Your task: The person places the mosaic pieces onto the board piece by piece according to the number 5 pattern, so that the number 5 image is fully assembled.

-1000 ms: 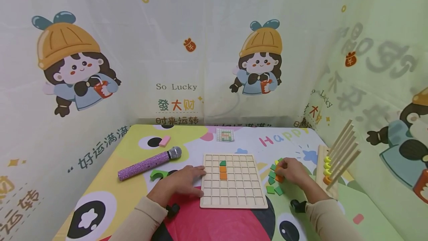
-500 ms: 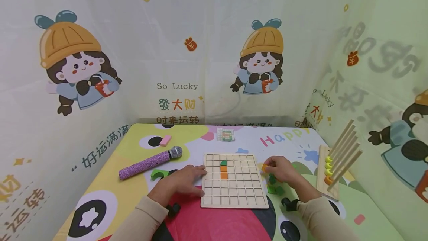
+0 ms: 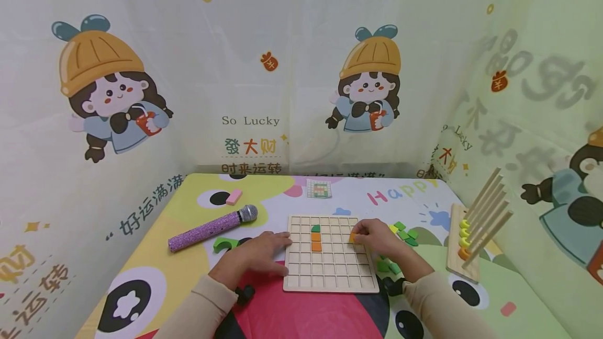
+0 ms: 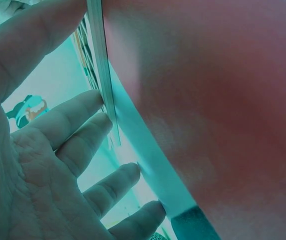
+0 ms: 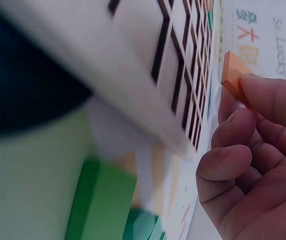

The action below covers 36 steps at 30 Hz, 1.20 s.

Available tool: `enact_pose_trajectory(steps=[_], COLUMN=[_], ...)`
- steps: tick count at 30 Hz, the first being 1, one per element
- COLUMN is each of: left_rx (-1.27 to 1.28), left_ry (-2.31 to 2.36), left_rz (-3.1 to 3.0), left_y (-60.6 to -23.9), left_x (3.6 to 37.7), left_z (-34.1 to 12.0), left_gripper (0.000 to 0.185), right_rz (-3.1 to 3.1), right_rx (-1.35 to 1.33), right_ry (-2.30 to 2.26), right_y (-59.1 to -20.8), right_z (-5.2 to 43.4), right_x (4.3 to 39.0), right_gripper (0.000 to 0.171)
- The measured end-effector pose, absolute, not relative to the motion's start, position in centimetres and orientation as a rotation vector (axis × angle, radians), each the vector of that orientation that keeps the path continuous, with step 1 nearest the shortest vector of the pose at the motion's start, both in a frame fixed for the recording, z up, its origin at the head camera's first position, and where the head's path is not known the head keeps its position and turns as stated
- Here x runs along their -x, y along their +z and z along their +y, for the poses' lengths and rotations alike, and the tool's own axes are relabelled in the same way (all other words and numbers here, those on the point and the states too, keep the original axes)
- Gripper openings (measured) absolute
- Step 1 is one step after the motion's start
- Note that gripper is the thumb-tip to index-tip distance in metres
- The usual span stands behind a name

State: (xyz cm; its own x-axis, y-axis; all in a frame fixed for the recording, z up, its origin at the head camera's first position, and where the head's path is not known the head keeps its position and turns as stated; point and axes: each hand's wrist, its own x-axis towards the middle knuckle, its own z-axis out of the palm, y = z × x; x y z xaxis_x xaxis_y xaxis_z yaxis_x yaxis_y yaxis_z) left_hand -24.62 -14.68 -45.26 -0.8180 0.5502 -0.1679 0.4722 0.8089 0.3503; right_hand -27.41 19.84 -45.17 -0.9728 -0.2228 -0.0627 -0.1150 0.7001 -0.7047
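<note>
Orange tile [image 3: 352, 238] shows in the head view over the right-hand part of the board [image 3: 325, 272], pinched in the right grip [image 3: 380, 238]. Two orange squares [image 3: 316, 246] and a green piece [image 3: 316, 228] lie in one column further left on the grid. The left grip [image 3: 258, 252] is relaxed, not closed around anything, at the board's left edge. Loose green tiles [image 3: 412, 235] lie on the bench [image 3: 311, 318] beside and below the right forearm; a low sleeve or the black wrist mount [image 3: 392, 286] could brush them and scatter them.

From the left wrist, the fingers are spread and nearly straight, some tips at the board's side edge without wrapping it. That looks like light bracing, so a hard sideways push from the right could make the board skid and shake the seated pieces.

From the right wrist, thumb and fingertip hold the tile near one end, tilted against the board's face. So small a hold could let it twist or slip; released at that slant, it would probably land across a divider rather than flat in a cell. Whether it touches the grid, I cannot tell.
</note>
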Motion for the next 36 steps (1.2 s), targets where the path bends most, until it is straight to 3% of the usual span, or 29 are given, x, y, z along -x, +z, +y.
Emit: enact_pose_trajectory(steps=[17, 36], left_rx=[-0.770, -0.779], left_ry=[0.456, 0.485], left_rz=[2.725, 2.713], left_y=[-45.2, -44.9], left_x=[24.6, 24.4], left_z=[-14.7, -14.6], left_gripper=[0.076, 0.074], right_rz=[2.696, 2.724], right_rx=[0.485, 0.589], right_ry=[-1.049, -0.934], right_y=[-44.2, -45.6], right_z=[14.5, 13.5], right_x=[27.3, 27.7], right_gripper=[0.003, 0.006])
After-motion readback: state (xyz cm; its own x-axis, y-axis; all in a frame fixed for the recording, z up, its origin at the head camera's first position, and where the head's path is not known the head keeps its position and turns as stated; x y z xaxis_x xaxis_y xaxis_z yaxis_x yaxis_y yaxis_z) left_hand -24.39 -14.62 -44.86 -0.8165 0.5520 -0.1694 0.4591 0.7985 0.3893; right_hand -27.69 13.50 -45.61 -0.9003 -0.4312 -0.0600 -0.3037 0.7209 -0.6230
